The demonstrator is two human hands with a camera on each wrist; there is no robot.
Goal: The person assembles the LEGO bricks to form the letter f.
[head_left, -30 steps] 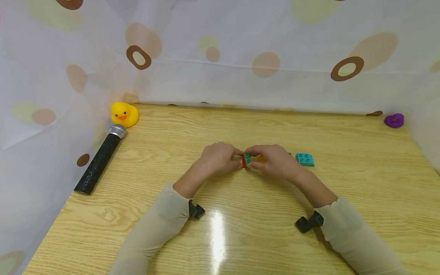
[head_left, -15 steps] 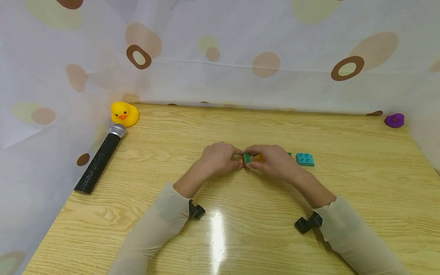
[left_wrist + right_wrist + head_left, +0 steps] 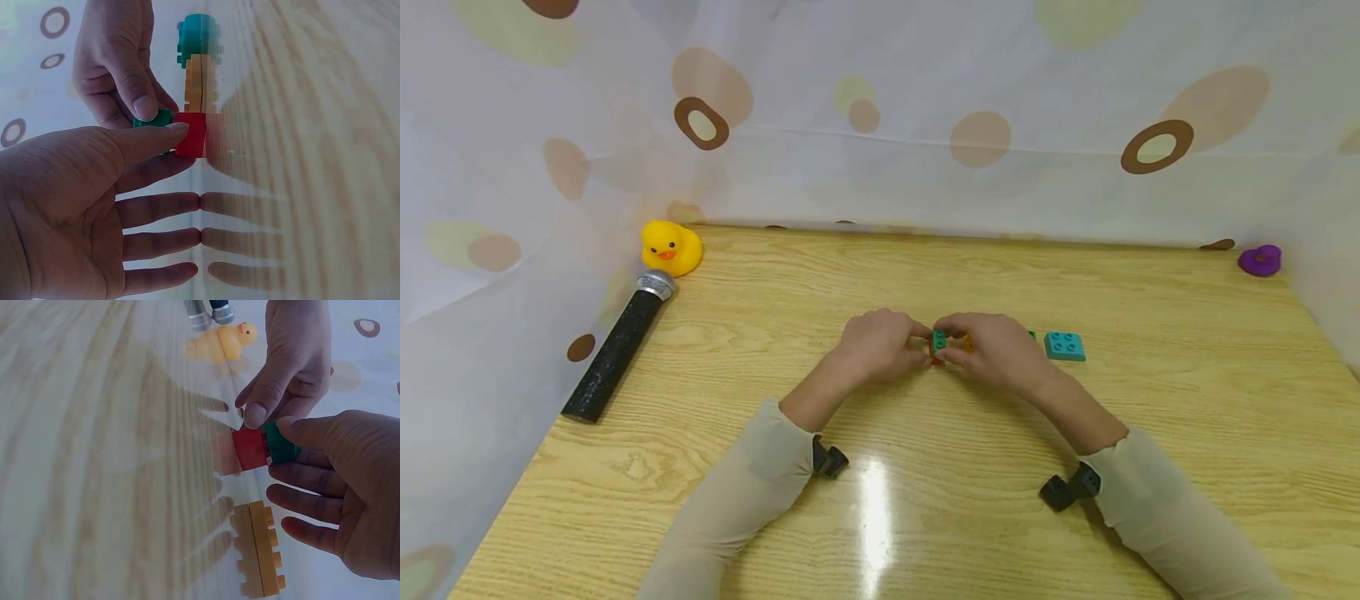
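My left hand (image 3: 880,346) pinches a red brick (image 3: 191,136) between thumb and forefinger, holding it against the table; its other fingers are extended. With thumb and fingers, my right hand (image 3: 996,350) grips a small green brick (image 3: 282,445) directly over the red one. In the right wrist view the green brick is slightly tilted, with a thin gap and studs showing between the two. An orange brick (image 3: 264,550) lies on the table close by, partly covered by my right hand in the head view.
To the right of my right hand is a turquoise brick (image 3: 1064,346), with a bit of something green (image 3: 1032,335) beside it. A microphone (image 3: 619,350) and yellow rubber duck (image 3: 672,249) lie at the left. A purple duck (image 3: 1260,261) sits far right, near the patterned curtain (image 3: 910,192).
My right hand has shifted the green brick slightly leftward and away from me, so it covers more of the red brick. My left hand has stayed almost still.
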